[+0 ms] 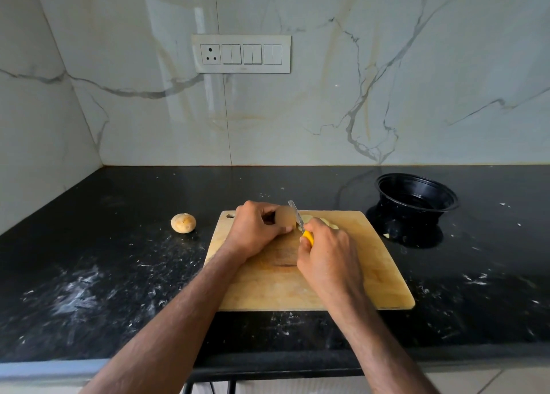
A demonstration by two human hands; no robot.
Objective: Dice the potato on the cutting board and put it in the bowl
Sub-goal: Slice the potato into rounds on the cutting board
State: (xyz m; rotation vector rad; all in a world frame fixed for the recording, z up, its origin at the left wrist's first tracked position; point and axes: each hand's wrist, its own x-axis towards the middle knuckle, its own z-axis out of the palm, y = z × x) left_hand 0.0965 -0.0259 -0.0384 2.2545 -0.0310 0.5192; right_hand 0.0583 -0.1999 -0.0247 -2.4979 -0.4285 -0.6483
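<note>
My left hand [256, 233] grips the pale peeled potato [286, 218] at the far end of the wooden cutting board [351, 274]; right hand [326, 256] clamps the yellow-handled knife [300, 222], blade against it. Slip risk: fingertips close to the blade. Black plastic bowl [416, 200] sits right of the board, desk open between.

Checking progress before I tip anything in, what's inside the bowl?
No potato shows in the bowl; its dark inside looks empty. The near wall hides part of the bottom.
</note>
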